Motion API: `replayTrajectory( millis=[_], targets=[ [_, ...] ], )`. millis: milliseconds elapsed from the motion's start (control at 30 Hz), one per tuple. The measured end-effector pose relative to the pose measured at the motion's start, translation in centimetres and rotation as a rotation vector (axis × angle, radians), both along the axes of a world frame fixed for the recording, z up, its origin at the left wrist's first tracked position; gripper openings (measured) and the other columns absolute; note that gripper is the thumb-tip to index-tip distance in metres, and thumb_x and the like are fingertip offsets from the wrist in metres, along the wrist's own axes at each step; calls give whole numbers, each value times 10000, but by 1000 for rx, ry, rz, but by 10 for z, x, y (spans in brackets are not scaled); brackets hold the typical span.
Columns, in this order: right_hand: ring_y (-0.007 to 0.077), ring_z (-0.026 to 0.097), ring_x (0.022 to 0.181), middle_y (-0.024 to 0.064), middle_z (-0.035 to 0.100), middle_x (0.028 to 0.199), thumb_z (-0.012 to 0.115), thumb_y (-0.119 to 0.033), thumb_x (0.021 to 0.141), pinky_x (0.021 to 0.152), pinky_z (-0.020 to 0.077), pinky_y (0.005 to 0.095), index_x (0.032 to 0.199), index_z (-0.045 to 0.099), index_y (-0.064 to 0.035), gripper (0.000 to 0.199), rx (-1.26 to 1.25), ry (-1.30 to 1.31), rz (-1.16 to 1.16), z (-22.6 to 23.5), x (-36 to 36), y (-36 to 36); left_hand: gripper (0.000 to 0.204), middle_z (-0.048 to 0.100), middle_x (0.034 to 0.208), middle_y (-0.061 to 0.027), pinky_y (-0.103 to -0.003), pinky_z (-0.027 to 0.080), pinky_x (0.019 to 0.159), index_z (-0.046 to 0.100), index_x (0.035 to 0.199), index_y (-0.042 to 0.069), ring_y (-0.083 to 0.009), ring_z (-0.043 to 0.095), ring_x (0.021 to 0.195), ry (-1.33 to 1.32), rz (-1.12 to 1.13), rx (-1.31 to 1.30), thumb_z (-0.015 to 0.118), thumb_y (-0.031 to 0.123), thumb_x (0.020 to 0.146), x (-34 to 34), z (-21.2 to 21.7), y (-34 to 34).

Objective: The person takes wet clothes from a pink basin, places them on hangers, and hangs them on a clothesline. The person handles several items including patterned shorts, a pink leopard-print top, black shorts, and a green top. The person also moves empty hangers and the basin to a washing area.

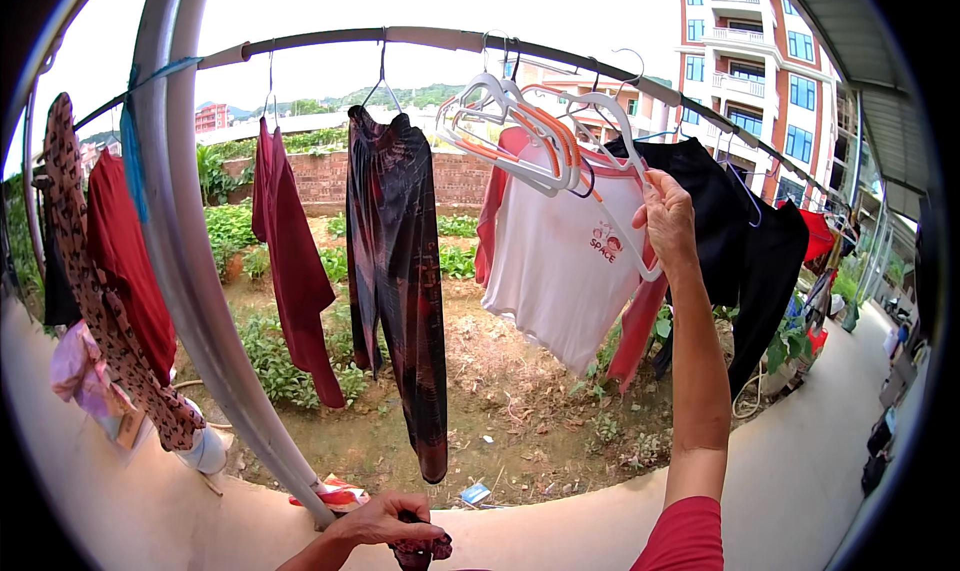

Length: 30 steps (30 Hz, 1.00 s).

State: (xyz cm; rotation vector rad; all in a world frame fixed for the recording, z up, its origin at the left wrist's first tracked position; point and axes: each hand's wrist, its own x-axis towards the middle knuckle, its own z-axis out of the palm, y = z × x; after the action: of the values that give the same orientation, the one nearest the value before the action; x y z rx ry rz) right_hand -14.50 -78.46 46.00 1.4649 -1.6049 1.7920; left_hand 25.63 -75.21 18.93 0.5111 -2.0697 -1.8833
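My right hand (666,216) is raised toward the pole, its fingers closed on a white plastic hanger (622,131). Beside it hang several white and orange hangers (490,106) bunched together. Behind these is a white shirt with red sleeves (560,261) and a small red print. Low in front, my left hand (385,521) is closed on a bunched dark garment with a reddish pattern (420,549); most of that garment lies below the picture's edge. Whether the held hanger's hook rests on the pole, I cannot tell.
A long metal clothes pole (430,38) crosses in front, tied to a thick upright post (190,231). Dark patterned trousers (395,271), a maroon garment (285,261) and black trousers (765,241) hang from it. A planted garden bed (480,391) lies beyond the concrete walkway.
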Motion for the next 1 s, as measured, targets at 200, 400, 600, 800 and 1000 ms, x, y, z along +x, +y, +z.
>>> replayTrajectory(
  millis=[200,400,600,800,1000],
  targets=[
    [50,350,359,33,530,503,477,-156,922,338,284,221,1135,563,-110,234,136,-60,-42,55,10,-41,234,449,642,59,-217,316,524,542,654,55,-32,435,610,-12,57,78,713,136,791,2,4,-11],
    [224,641,901,124,660,966,477,-121,877,837,476,350,1087,603,-113,245,283,145,-306,89,-5,-92,245,445,644,60,-219,316,527,529,647,51,-31,434,616,-10,108,130,714,125,788,7,0,-20],
    [265,594,1033,96,633,1087,492,-132,864,893,462,381,1125,610,-178,290,487,216,-417,100,4,-101,238,466,629,73,-215,325,519,528,655,72,-22,439,603,-3,154,122,722,128,781,14,-6,-26],
    [247,629,910,108,642,933,581,-236,826,827,495,426,1006,655,-145,215,-42,865,-880,65,27,-90,242,479,631,75,-203,330,520,530,656,74,-16,447,607,-43,168,149,729,141,777,14,-13,-31],
    [193,599,709,72,630,763,553,-307,875,594,483,289,787,640,-50,285,413,279,55,68,14,-110,219,513,639,64,-200,342,511,551,681,74,-18,460,598,-110,140,198,720,165,788,7,-11,-36]
  ],
)
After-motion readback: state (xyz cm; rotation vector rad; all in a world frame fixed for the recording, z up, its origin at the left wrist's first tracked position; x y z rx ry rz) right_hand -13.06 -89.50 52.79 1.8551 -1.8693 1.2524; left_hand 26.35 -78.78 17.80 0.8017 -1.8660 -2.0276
